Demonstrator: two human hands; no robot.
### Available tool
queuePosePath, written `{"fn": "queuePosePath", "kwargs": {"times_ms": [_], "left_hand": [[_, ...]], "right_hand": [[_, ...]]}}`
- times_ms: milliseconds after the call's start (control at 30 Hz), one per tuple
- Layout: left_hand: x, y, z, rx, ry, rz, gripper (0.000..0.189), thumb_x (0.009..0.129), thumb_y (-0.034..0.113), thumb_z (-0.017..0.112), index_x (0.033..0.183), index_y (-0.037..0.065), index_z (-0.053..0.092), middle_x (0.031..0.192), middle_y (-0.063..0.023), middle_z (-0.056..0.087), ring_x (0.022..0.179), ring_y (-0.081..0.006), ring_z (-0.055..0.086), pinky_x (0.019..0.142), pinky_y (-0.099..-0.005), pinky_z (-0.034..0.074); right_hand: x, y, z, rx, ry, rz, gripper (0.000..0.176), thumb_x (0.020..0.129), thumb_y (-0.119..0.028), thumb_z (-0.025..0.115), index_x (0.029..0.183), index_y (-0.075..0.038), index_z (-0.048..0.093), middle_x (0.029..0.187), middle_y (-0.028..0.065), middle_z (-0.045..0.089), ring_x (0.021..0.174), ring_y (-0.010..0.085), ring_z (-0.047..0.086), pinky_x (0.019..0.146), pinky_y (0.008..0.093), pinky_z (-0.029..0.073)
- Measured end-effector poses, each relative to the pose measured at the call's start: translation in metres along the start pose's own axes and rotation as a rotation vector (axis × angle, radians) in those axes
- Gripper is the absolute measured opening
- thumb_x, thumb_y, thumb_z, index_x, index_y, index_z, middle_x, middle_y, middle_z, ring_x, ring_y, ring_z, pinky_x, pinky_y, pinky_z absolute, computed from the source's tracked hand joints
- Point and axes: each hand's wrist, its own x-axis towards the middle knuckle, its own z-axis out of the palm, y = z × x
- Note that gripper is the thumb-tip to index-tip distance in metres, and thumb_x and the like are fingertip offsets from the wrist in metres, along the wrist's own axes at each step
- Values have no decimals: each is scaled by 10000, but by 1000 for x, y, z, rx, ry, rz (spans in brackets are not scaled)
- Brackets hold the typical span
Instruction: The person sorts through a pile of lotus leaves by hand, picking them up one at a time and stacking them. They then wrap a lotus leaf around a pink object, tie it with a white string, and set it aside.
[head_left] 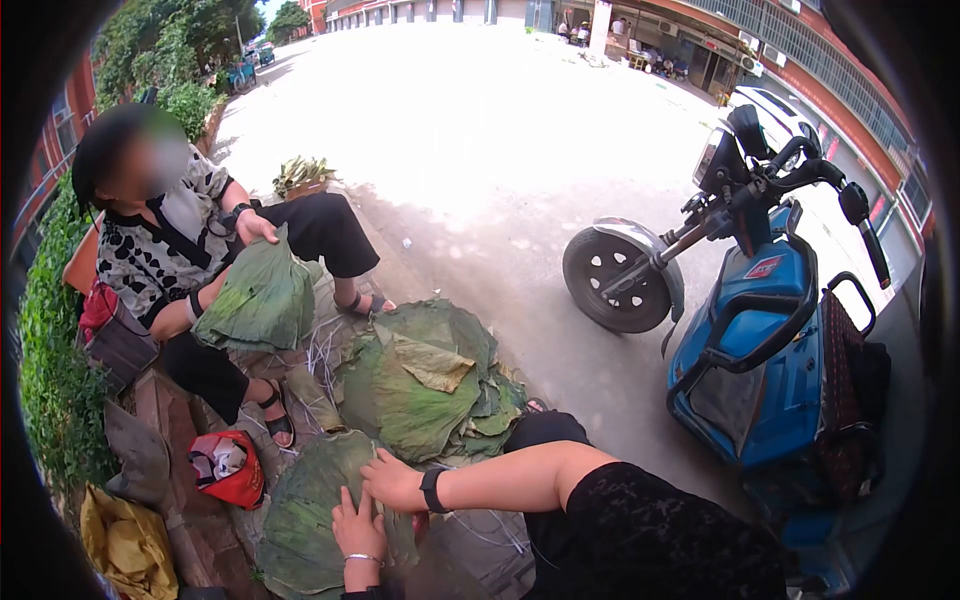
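Large dried green leaves (315, 510), one over another, lie low in front of me. My left hand (358, 528), with a bracelet at its wrist, rests on them, fingers stretched and spread. From the right, my right hand (393, 483) reaches across, a black band on the wrist. Its fingers lie flat on the leaves near their edge, close to the left fingertips. Just beyond is a broad pile of similar leaves (410, 390), with a paler folded leaf (428, 362) on top.
Opposite sits a person (165, 235) holding a bundle of leaves (262, 300). White strips (322, 350) lie on the paving between us. A red bag (228, 468) and a yellow sack (128, 545) stand left. A blue electric vehicle (760, 330) is parked right; more leaves (303, 175) lie behind.
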Motion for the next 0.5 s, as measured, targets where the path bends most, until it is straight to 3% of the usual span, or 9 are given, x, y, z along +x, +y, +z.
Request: {"fn": "queuePosePath", "kwargs": {"times_ms": [200,300,400,500], "left_hand": [[0,0,-1,-3,6,3,678,708,201,749,1346,197,518,1441,-203,390,1151,-355,460,937,-451,413],[0,-1,1,-7,10,2,681,706,199,749,1346,192,517,1442,-202,390,1155,-356,458,943,-449,410],[0,-3,3,-14,18,3,692,703,195,749,1352,176,508,1441,-196,392,1160,-354,457,949,-448,407],[0,-1,0,-22,26,-6,706,700,192,749,1357,138,495,1439,-190,396,1163,-351,456,952,-451,406]], "right_hand": [[2,-2,-1,-32,40,32,278,783,-196,612,1038,-91,651,1049,95,586,1054,266,554,971,465,332],[3,-2,-12,32,-47,124,300,782,-179,618,1064,-77,626,1154,133,561,1079,280,548,1021,476,325],[4,-2,-32,-19,-261,216,325,785,-175,618,1097,-85,622,1178,137,553,1130,292,526,1012,457,332],[7,0,-27,-106,-239,211,411,795,-231,621,1176,-77,615,1251,156,543,1215,333,481,1019,513,312]]}}
